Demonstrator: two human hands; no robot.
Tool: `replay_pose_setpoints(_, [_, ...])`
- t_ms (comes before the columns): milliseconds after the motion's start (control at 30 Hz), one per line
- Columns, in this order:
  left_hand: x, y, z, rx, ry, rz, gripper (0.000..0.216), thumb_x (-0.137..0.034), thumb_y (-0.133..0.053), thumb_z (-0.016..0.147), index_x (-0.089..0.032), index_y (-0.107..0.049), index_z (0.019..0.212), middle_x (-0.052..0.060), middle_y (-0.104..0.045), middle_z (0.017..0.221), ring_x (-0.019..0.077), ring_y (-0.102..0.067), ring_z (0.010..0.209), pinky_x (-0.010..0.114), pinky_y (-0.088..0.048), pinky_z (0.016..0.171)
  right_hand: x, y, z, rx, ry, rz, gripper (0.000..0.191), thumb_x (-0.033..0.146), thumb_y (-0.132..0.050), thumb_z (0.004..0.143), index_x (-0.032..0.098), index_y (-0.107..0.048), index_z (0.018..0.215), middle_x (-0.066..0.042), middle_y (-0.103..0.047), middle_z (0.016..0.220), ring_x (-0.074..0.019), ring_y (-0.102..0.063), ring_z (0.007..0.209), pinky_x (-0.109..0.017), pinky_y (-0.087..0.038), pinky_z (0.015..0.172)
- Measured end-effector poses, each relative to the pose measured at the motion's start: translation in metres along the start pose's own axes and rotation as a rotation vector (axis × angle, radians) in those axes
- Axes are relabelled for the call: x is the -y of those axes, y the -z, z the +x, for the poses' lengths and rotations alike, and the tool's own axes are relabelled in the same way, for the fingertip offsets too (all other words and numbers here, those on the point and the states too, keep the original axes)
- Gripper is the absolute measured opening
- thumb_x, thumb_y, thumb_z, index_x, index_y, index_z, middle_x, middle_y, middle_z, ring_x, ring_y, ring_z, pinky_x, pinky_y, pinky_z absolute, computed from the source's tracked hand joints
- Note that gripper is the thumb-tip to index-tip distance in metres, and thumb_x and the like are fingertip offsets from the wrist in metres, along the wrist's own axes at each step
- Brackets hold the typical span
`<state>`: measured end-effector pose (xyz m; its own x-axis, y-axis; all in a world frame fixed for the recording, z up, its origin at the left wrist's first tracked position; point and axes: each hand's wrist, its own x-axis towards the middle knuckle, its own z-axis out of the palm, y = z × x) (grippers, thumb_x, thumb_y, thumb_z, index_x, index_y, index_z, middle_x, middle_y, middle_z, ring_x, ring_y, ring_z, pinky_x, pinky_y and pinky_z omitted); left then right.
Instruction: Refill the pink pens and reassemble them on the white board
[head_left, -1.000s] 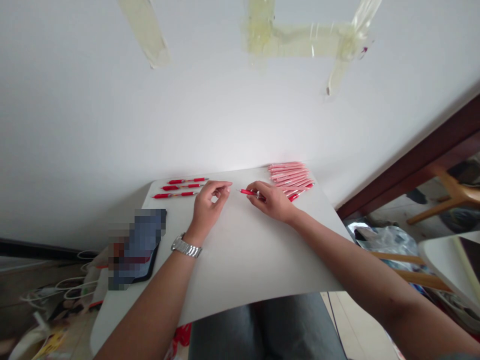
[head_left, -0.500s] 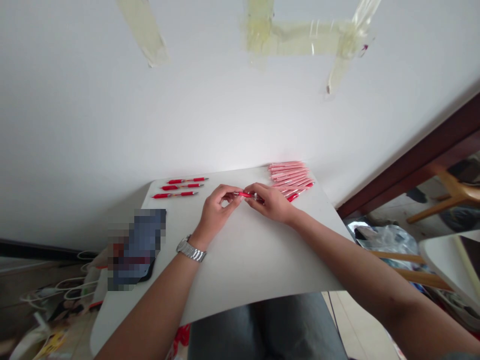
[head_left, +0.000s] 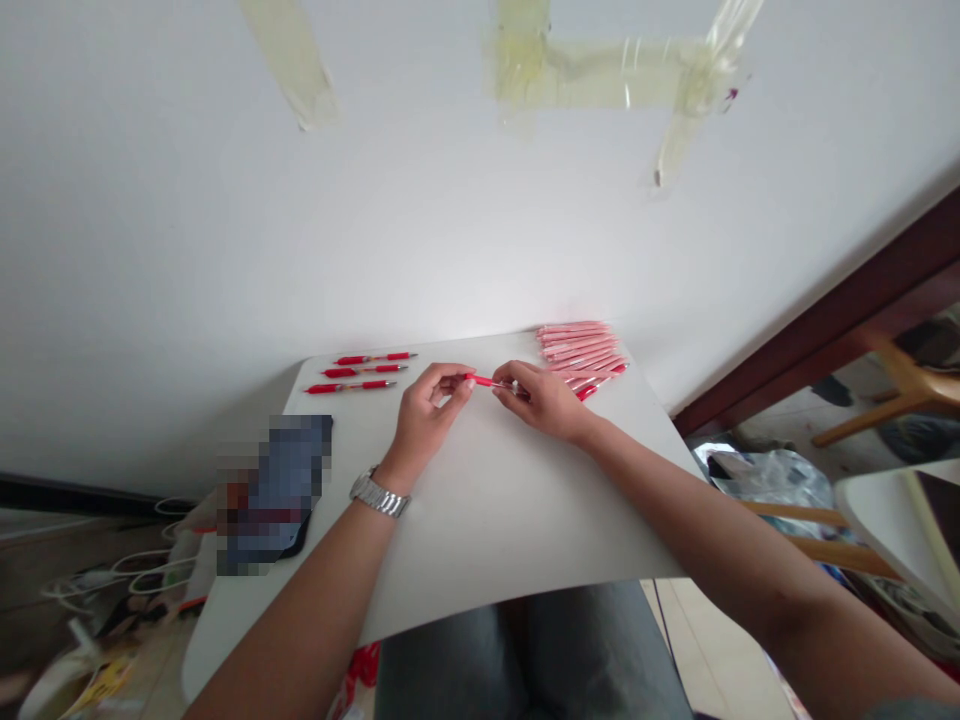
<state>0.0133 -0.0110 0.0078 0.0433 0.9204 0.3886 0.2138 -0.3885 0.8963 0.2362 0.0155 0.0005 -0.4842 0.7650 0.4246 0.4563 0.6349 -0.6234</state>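
Over the middle of the table, my left hand [head_left: 427, 408] pinches a red pen [head_left: 482, 380] by its left end with thumb and forefinger. My right hand [head_left: 546, 402] is closed around the other end, where a thin pale length and a clear part show at the fingertips. Whether the pen is in one piece there I cannot tell. Beyond my left hand lie three red pens [head_left: 375, 385] side by side, tips to the right. Just past my right hand is a stack of slim pink sticks [head_left: 576, 340], with a few red pens [head_left: 589, 392] at its near side.
A dark phone-like object [head_left: 289, 490], partly pixelated, lies at the left edge of the white table [head_left: 480, 520]. Behind the table rises a white wall [head_left: 420, 220] with old tape on it. Cables [head_left: 135, 570] trail at left; a wooden chair [head_left: 892, 390] and plastic bags [head_left: 780, 480] are at right.
My left hand has shifted slightly left, away from my right hand. More of the red pen and a thin pale length now show between my fingertips.
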Motion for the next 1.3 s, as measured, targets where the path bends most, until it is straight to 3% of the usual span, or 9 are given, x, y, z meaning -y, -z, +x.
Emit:
replay_pose_setpoints(200, [-0.002, 0.003, 0.002, -0.063, 0.038, -0.044, 0.034, -0.05, -0.073, 0.096, -0.02, -0.07, 0.11, 0.009, -0.076, 0.107, 0.0223, -0.074, 0.101, 0.038, -0.061, 0.096, -0.001, 0.0, 0.0, -0.001, -0.002, 0.005, 0.016, 0.036, -0.058, 0.104, 0.022, -0.062, 0.11, -0.004, -0.071, 0.1, -0.0134, -0.058, 0.07, -0.026, -0.041, 0.067])
replay_pose_setpoints(333, [0.001, 0.009, 0.004, -0.181, 0.017, -0.082, 0.028, -0.048, -0.066, 0.101, -0.022, -0.066, 0.113, 0.008, -0.074, 0.107, 0.0209, -0.073, 0.1, 0.039, -0.062, 0.096, -0.004, -0.001, 0.0, -0.002, -0.004, -0.001, 0.015, 0.035, -0.058, 0.103, 0.023, -0.062, 0.111, -0.004, -0.071, 0.1, -0.0134, -0.057, 0.07, -0.026, -0.041, 0.066])
replay_pose_setpoints(533, [0.012, 0.022, 0.011, -0.325, -0.035, 0.07, 0.024, -0.043, -0.061, 0.103, -0.022, -0.065, 0.113, 0.007, -0.072, 0.105, 0.0192, -0.072, 0.097, 0.036, -0.061, 0.093, -0.005, -0.001, 0.0, -0.009, 0.015, -0.002, 0.014, 0.035, -0.059, 0.103, 0.023, -0.062, 0.11, -0.003, -0.071, 0.101, -0.0131, -0.057, 0.07, -0.026, -0.04, 0.066])
replay_pose_setpoints(767, [0.019, 0.036, 0.015, -0.342, -0.067, 0.326, 0.019, -0.032, -0.067, 0.097, -0.024, -0.061, 0.112, 0.003, -0.073, 0.097, 0.0192, -0.072, 0.089, 0.033, -0.057, 0.088, -0.005, 0.0, 0.001, -0.006, 0.004, 0.0, 0.013, 0.034, -0.059, 0.103, 0.023, -0.062, 0.11, -0.004, -0.071, 0.102, -0.0133, -0.056, 0.07, -0.027, -0.04, 0.066])
replay_pose_setpoints(967, [0.022, 0.042, 0.012, -0.228, 0.033, 0.624, 0.01, -0.031, -0.065, 0.095, -0.027, -0.07, 0.103, 0.003, -0.076, 0.095, 0.0223, -0.068, 0.083, 0.035, -0.051, 0.081, -0.004, 0.0, 0.0, -0.014, 0.007, 0.005, 0.014, 0.034, -0.058, 0.103, 0.023, -0.063, 0.11, -0.004, -0.071, 0.1, -0.0132, -0.057, 0.07, -0.027, -0.041, 0.066])
replay_pose_setpoints(1100, [0.028, 0.041, 0.011, -0.165, 0.067, 0.687, 0.011, -0.032, -0.067, 0.093, -0.028, -0.074, 0.1, 0.004, -0.077, 0.094, 0.0235, -0.067, 0.081, 0.034, -0.047, 0.074, -0.004, -0.001, 0.0, -0.009, -0.002, 0.005, 0.014, 0.035, -0.058, 0.103, 0.023, -0.063, 0.11, -0.004, -0.071, 0.101, -0.0134, -0.056, 0.069, -0.027, -0.04, 0.066])
replay_pose_setpoints(1300, [0.033, 0.041, 0.012, -0.167, 0.031, 0.698, 0.01, -0.034, -0.071, 0.091, -0.027, -0.076, 0.095, 0.004, -0.077, 0.088, 0.0231, -0.064, 0.076, 0.033, -0.045, 0.068, -0.003, 0.0, 0.001, -0.004, -0.004, 0.01, 0.014, 0.034, -0.058, 0.103, 0.023, -0.063, 0.109, -0.004, -0.072, 0.101, -0.0139, -0.058, 0.071, -0.027, -0.041, 0.067])
